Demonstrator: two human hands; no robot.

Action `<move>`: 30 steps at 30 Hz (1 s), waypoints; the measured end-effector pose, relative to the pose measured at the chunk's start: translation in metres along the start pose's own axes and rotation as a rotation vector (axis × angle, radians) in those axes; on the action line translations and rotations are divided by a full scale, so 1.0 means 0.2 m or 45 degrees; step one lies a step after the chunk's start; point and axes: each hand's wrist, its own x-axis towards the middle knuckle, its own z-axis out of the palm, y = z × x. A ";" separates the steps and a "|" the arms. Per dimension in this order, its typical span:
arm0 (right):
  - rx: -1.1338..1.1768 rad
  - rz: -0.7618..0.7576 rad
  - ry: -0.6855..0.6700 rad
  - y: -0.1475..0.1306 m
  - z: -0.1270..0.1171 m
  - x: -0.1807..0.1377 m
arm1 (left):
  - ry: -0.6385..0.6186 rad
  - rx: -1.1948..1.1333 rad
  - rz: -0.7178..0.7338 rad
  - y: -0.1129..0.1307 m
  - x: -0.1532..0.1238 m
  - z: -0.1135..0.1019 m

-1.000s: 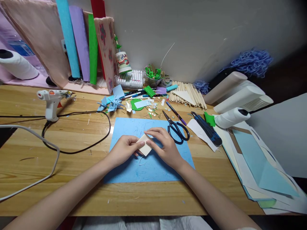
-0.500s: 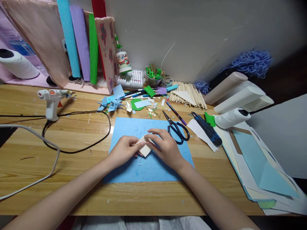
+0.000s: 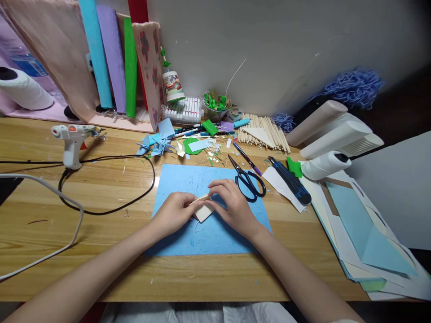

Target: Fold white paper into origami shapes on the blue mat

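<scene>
A small folded cream paper (image 3: 205,212) is held between my two hands, above a blue sheet (image 3: 215,242) on the wooden table. My left hand (image 3: 175,211) pinches its left corner, thumb on the near face and fingers behind. On the other side, my right hand (image 3: 232,204) grips the right corner between thumb and curled fingers. The paper's upper edge stands raised along a fold. A thin white thread (image 3: 199,228) lies on the blue sheet just below it. Black-handled scissors (image 3: 248,180) rest at the sheet's upper right, close to my right hand.
At left stands a white glue gun (image 3: 71,146) with a looped black cord (image 3: 154,179). Paper scraps (image 3: 198,145), pens and wooden sticks (image 3: 266,134) line the back. A utility knife (image 3: 290,180), a thread spool (image 3: 325,165) and stacked paper sheets (image 3: 370,237) lie at right.
The cream paper's upper part has tilted up, so its fold now shows as a raised edge. Both hands stay nearly in place, with the right fingers slightly more curled.
</scene>
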 end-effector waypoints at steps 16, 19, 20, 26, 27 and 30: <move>0.015 -0.156 0.162 0.00 0.01 -0.03 | -0.073 -0.624 -0.190 -0.03 0.03 0.01; -0.044 -0.284 0.122 0.01 0.01 -0.03 | -0.094 -0.702 -0.241 -0.03 0.04 0.01; -0.072 -0.330 0.107 0.02 0.01 -0.04 | -0.102 -0.726 -0.257 -0.02 0.04 0.00; -0.223 -0.436 0.042 0.03 0.01 -0.05 | -0.130 -0.776 -0.285 -0.01 0.04 0.00; -0.244 -0.443 0.031 0.03 0.01 -0.05 | -0.129 -0.767 -0.278 -0.01 0.04 0.00; -0.321 -0.491 0.004 0.03 0.00 -0.05 | -0.118 -0.737 -0.258 -0.01 0.04 0.00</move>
